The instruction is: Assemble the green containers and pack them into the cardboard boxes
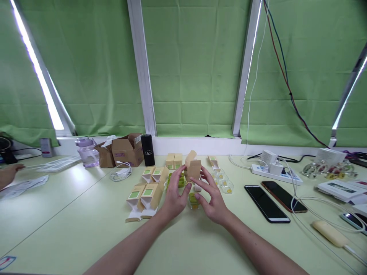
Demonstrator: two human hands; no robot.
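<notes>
Currently, the fingers of your left hand (177, 193) and right hand (211, 195) are grasping a small kraft-paper box (194, 170) between them, raised above the bench (97, 233), with its curved flap (190, 156) standing higher than your fingertips. Below your fingers sits a small clear cup with a green top (194, 199); your right thumb is right by it, though you cannot tell whether they touch. Left of your fingers, cream boxes with green labels (149, 194) lie grouped, the nearest with white-lined flaps open towards you. Right of your fingers are clear plastic cups (226, 186), and farther right, two smartphones (267, 203) side by side.
</notes>
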